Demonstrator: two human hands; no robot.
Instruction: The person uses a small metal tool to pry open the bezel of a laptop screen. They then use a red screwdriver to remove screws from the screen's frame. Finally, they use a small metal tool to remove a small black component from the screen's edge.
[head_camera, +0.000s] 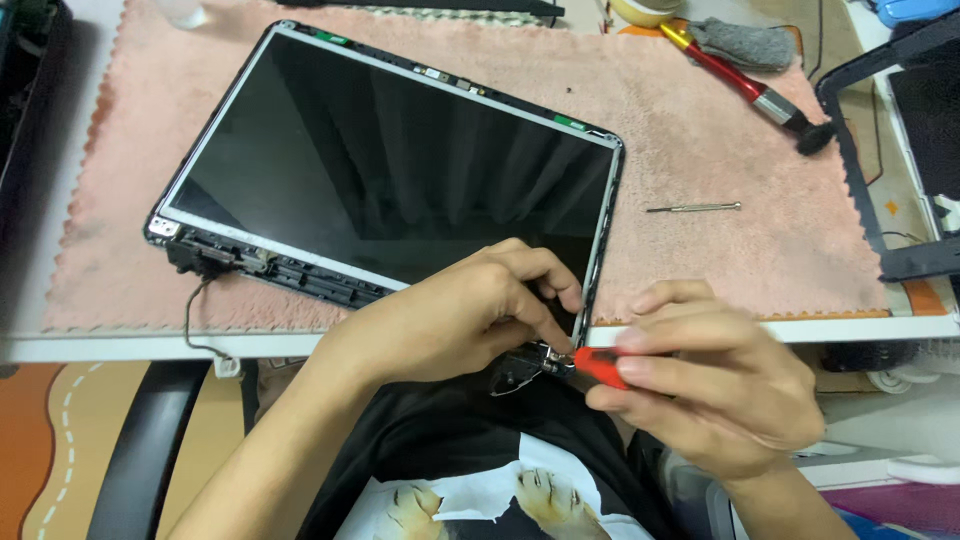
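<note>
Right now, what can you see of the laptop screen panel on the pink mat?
The laptop screen panel is a dark, glossy rectangle, switched off and reflecting folds of fabric. Its front bezel is off, exposing a thin metal frame, small parts along the top edge and a hinge bracket at the lower left with a loose cable hanging off the table edge. It lies flat and skewed on the pink mat, its near right corner overhanging the table. The left hand grips that corner; the right hand holds a red-handled screwdriver at it.

Glossy laptop screen (400, 160); fuzzy pink cloth mat (700, 150); shiny red plastic screwdriver handle (603, 366).
</note>
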